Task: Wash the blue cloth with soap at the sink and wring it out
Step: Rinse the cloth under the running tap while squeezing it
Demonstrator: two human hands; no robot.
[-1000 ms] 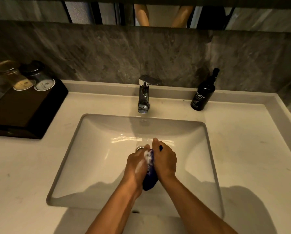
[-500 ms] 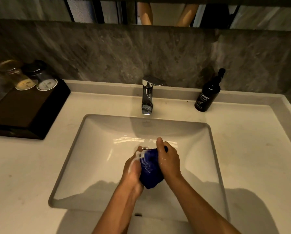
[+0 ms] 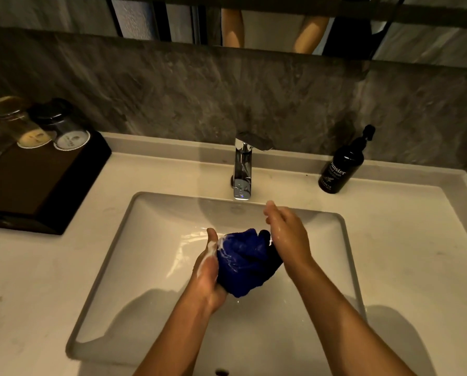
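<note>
blue cloth (image 3: 247, 263) — bunched, sudsy | left hand (image 3: 209, 272) holds it — over sink (image 3: 151, 256)

One head-worn wide-angle view looks forward and steeply down from close above the sink (image 3: 113, 256), facing the wall behind the tap (image 3: 242, 169); both forearms enter from the bottom edge.

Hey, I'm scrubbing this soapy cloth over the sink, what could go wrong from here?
1. The left hand alone holds the cloth; the right hand has straight fingers beside it. With suds on the fingers, the cloth may slip into the sink.
2. No water shows at the tap, so wringing now would likely leave soap in.
3. Wet hands could drip on the counter.
</note>
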